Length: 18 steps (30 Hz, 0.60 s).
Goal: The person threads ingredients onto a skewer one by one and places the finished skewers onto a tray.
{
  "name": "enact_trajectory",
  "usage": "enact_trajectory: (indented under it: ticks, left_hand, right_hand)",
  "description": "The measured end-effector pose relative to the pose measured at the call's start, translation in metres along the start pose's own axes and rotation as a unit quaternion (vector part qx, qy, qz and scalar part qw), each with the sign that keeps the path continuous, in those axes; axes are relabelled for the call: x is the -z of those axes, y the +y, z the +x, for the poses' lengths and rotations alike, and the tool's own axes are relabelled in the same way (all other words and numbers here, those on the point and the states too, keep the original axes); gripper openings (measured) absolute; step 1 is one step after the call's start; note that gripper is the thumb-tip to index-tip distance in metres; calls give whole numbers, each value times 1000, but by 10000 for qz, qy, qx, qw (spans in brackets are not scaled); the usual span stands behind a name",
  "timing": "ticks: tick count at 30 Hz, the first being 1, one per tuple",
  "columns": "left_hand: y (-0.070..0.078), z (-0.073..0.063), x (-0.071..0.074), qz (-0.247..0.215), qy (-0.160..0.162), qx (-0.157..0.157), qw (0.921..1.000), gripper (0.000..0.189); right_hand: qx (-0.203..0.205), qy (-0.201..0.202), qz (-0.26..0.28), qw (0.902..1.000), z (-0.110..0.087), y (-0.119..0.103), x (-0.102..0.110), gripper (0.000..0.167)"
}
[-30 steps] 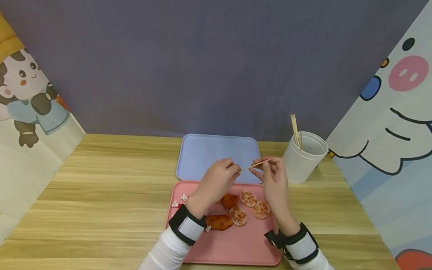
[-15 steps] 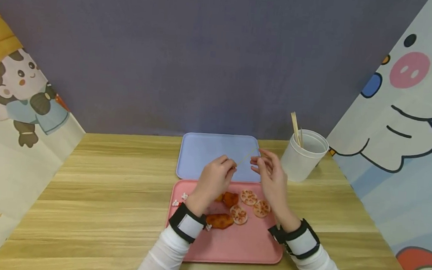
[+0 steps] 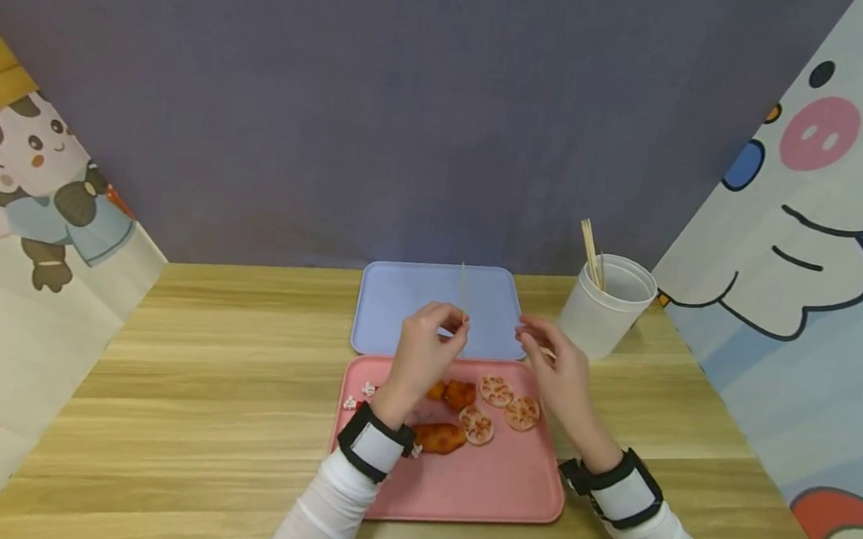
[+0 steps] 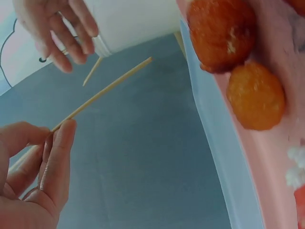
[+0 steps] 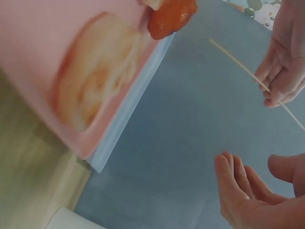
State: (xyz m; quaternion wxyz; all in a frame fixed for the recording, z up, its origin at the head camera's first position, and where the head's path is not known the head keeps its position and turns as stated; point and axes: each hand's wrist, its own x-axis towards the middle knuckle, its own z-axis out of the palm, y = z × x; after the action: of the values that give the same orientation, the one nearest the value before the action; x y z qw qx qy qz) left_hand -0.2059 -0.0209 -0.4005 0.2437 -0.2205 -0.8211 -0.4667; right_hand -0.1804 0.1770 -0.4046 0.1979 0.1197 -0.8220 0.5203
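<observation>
Since the earlier frame, your skewer (image 3: 463, 288) has swung from slanting toward your right hand (image 3: 562, 379) to pointing away from you, and that hand has drawn clear of it. Your left hand (image 3: 428, 349) pinches the skewer partway along, between thumb and fingers, with the blue tray (image 3: 392, 300) behind it in the head view. Nearer you, the pink tray (image 3: 476, 494) bears a long browned piece (image 3: 440, 439), a rounder orange-red piece (image 3: 459, 395) and three lotus slices (image 3: 476, 425). Further right, your right hand's thumb stands apart from its fingers, near the white cup (image 3: 599, 315) holding more sticks (image 3: 590, 255).
</observation>
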Motion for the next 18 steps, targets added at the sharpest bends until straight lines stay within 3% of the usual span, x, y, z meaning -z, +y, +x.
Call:
enact_trajectory:
  ticks: [7, 11, 18]
  left_hand:
    - [2, 2, -1, -559, 127, 525, 9970, 6]
    - [4, 2, -2, -997, 159, 880, 9910, 8]
    - [13, 0, -4, -2258, 138, 1400, 9640, 6]
  right_hand:
    - [-160, -150, -185, 9996, -7, 18, 0, 27]
    - [-303, -425, -160, 9985, -14, 19, 3, 26]
    - [-550, -1058, 76, 9928, -25, 17, 4, 29]
